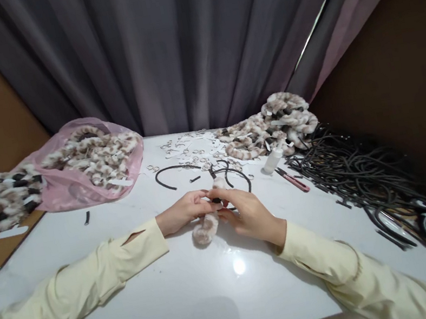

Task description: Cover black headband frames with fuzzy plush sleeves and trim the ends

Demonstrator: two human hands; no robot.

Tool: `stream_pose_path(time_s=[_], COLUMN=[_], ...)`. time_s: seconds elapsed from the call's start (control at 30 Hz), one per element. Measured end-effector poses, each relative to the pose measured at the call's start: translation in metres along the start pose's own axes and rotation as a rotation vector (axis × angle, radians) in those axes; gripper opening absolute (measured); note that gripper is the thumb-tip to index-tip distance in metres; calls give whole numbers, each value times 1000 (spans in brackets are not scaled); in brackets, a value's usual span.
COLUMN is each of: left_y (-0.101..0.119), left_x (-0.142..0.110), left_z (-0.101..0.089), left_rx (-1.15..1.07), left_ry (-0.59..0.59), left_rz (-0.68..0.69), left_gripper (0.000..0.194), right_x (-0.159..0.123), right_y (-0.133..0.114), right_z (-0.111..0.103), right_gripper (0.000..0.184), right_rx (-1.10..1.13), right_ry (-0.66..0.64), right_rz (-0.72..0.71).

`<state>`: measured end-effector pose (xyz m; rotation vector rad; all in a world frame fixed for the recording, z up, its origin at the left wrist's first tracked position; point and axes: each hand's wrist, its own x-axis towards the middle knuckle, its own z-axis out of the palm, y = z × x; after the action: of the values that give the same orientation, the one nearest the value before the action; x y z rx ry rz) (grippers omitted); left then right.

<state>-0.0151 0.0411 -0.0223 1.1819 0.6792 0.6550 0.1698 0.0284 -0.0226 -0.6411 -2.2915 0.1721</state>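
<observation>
Fur strip [206,230] mottled white-brown; cords [357,170] black; bag [75,197] pink.

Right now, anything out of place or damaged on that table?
Only mildly: one short black piece lies alone below the pink bag, across the table from the tangled black cords, so it looks like a stray. No spill or damage that I can make out.

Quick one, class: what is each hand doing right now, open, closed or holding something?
Left hand: closed, holding the furry piece.
Right hand: closed, holding the same piece.
</observation>
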Motion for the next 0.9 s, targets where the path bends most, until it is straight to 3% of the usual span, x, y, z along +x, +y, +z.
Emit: stream_pose_path(time_s=[0.43,0.9], left_y=[4,4], left_x=[-2,-3], left_z=[1,4], left_rx=[-26,-3], left_ry=[-26,55], left_rz=[-15,-5], left_gripper=[32,30], right_x=[-3,1], right_y=[2,1], right_z=[2,0], right_gripper=[43,35], right_rx=[90,49], right_ry=[-3,-38], right_rz=[82,-6])
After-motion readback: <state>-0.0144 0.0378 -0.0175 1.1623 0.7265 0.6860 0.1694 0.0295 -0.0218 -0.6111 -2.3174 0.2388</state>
